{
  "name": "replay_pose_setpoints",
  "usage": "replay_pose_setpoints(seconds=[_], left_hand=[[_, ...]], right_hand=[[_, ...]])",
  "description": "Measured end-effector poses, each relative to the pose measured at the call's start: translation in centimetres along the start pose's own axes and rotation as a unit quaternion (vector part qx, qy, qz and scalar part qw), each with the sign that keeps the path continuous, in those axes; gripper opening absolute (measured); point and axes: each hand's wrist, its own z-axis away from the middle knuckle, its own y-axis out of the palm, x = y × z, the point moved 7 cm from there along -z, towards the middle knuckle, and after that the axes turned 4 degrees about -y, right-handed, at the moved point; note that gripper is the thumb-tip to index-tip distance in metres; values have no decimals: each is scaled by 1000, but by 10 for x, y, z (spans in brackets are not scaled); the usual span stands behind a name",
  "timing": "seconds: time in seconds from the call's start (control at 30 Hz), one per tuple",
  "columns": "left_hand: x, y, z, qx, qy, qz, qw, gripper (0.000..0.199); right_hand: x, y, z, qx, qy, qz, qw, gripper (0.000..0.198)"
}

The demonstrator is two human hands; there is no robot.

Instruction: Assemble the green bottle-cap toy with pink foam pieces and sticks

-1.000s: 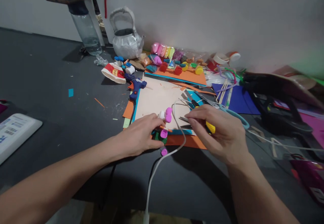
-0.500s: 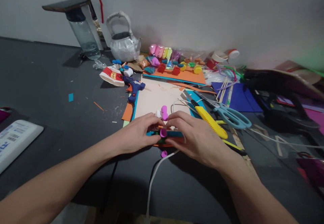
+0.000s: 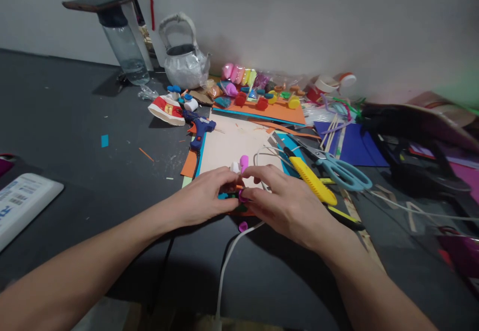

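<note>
My left hand (image 3: 204, 196) pinches the left side of a small blue, green and orange craft piece (image 3: 223, 196), mostly hidden by my fingers. Opposite it, my right hand (image 3: 295, 204) has its fingertips on a round purple piece (image 3: 241, 196) at the near side of that craft piece. A thin orange strip shows between the two hands. Just behind the fingers are a pink-purple piece (image 3: 244, 163) and a white piece (image 3: 235, 167). Another small purple disc (image 3: 243, 227) lies on the dark table in front.
A blue glue gun (image 3: 201, 134) lies left of the cream sheet (image 3: 235, 141). To the right are a yellow utility knife (image 3: 309, 176) and blue-handled scissors (image 3: 342, 171). A white cable (image 3: 224, 271) crosses the front. Behind stand a kettle (image 3: 185, 64) and an orange board (image 3: 277, 111).
My right hand's fingers have shifted inward and now cover most of the round purple piece and the blue edge beside it. My left hand stays about where it was.
</note>
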Motion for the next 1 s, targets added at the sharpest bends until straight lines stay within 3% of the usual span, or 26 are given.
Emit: replay_pose_setpoints(seconds=[0.43, 1.0], left_hand=[[4, 2, 0, 5, 20, 23, 1000, 22], [6, 3, 0, 3, 18, 20, 1000, 27]], right_hand=[[12, 5, -3, 9, -28, 76, 997, 14], [12, 10, -3, -9, -50, 69, 996, 14]])
